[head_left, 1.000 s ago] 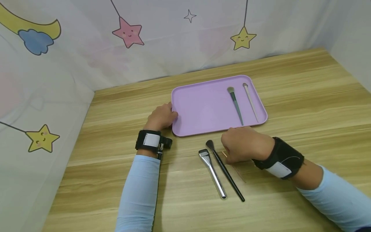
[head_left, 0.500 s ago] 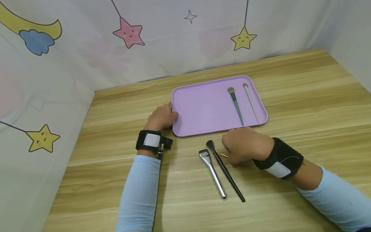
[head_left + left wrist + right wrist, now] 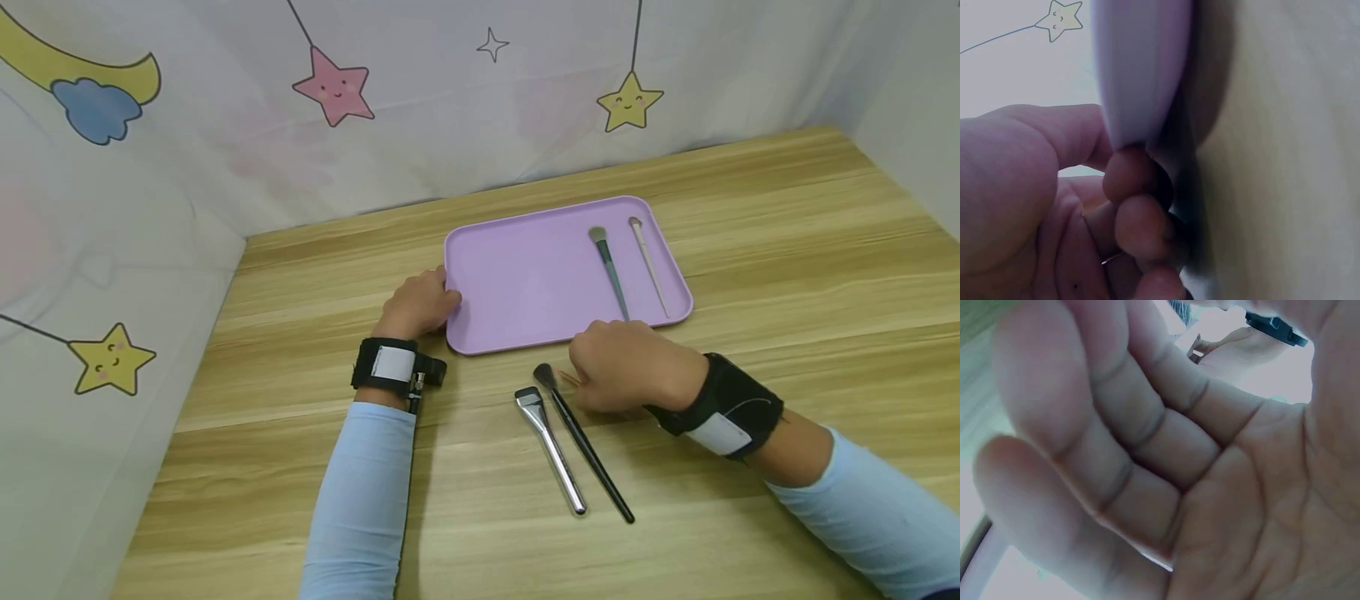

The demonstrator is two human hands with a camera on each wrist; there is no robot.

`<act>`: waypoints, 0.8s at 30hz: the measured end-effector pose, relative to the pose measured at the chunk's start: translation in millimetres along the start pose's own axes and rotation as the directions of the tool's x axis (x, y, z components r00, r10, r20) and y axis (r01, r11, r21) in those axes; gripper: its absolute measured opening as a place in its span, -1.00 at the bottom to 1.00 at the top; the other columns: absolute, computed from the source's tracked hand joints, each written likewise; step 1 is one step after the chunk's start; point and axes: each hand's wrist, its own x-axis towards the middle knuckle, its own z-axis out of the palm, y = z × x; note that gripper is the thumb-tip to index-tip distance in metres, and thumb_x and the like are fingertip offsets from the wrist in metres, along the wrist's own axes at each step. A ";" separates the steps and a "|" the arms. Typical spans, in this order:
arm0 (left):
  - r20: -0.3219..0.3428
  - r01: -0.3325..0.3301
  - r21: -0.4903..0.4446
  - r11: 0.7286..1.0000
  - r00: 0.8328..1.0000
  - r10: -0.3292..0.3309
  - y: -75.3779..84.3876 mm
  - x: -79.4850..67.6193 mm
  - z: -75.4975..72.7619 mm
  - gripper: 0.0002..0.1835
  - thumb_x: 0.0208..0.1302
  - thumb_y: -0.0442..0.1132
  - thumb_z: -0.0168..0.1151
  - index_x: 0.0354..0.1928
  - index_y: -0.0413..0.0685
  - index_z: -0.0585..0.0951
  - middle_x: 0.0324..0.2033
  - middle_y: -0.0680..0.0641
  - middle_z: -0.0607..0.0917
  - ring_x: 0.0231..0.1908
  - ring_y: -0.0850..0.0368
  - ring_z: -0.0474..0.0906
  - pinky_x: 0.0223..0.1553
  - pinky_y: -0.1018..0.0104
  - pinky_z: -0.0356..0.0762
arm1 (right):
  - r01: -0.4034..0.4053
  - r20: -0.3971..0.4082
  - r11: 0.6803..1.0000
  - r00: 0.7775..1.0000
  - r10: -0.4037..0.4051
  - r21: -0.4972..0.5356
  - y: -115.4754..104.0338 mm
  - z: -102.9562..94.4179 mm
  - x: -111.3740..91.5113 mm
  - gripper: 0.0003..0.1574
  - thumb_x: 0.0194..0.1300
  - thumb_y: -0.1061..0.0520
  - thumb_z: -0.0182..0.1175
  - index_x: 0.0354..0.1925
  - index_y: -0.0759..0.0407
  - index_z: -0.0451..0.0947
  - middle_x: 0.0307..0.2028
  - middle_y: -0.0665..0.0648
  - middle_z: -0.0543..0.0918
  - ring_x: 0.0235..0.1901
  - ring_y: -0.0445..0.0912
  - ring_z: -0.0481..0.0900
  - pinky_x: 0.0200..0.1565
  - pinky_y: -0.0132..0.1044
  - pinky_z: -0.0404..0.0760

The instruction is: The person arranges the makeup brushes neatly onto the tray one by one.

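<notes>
Right fingers (image 3: 582,357) now sit a bit closer to the purple tray (image 3: 517,287), seemingly pinching that thin tan stick (image 3: 569,377) poking out beside them, so it's probably lifted. Left fingers (image 3: 1139,224) grip the tray's edge.

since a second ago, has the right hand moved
Yes, slightly forward, toward the unmoved tray: in the head view, the right hand now covers the handle tip of the green brush.

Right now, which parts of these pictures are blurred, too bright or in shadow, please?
Head view: mostly clear, with bright reflections on the silver brush; left wrist view: tray edge and table blurred, dark shadow beside the tray; right wrist view: background partly washed out, right hand fingertips soft.
</notes>
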 end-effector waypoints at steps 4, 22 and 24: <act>0.001 -0.002 0.000 1.000 1.000 0.002 0.6 -0.5 -0.5 -0.58 0.27 -0.10 -0.11 0.09 -0.17 0.37 -0.24 -0.17 0.51 -0.33 -0.01 0.46 -0.42 0.17 0.39 | 0.016 -0.069 1.000 0.998 -0.014 0.020 1.5 0.6 1.3 -0.55 -0.14 0.15 0.15 -0.89 -0.04 0.11 -0.85 -0.17 0.00 -0.81 -0.27 0.04 -0.79 -0.39 0.00; 0.012 0.001 0.002 1.000 1.000 -0.001 2.2 -3.9 -2.8 -0.53 0.28 -0.09 -0.12 0.16 -0.19 0.34 -0.18 -0.18 0.49 -0.30 -0.02 0.45 -0.40 0.17 0.39 | -0.016 -0.227 0.999 0.973 0.026 0.043 2.0 -1.6 5.5 -0.75 -0.04 0.18 0.18 -0.73 -0.01 0.37 -0.74 -0.07 0.36 -0.72 -0.19 0.28 -0.77 -0.33 0.23; 0.012 0.002 0.003 1.000 1.000 -0.003 2.4 -3.9 -2.7 -0.53 0.28 -0.09 -0.11 0.16 -0.19 0.34 -0.18 -0.18 0.49 -0.30 -0.02 0.45 -0.40 0.17 0.39 | -0.017 -0.246 0.999 0.969 0.027 0.043 2.2 -1.6 6.1 -0.73 -0.02 0.15 0.20 -0.74 -0.02 0.38 -0.75 -0.07 0.37 -0.72 -0.19 0.29 -0.77 -0.32 0.25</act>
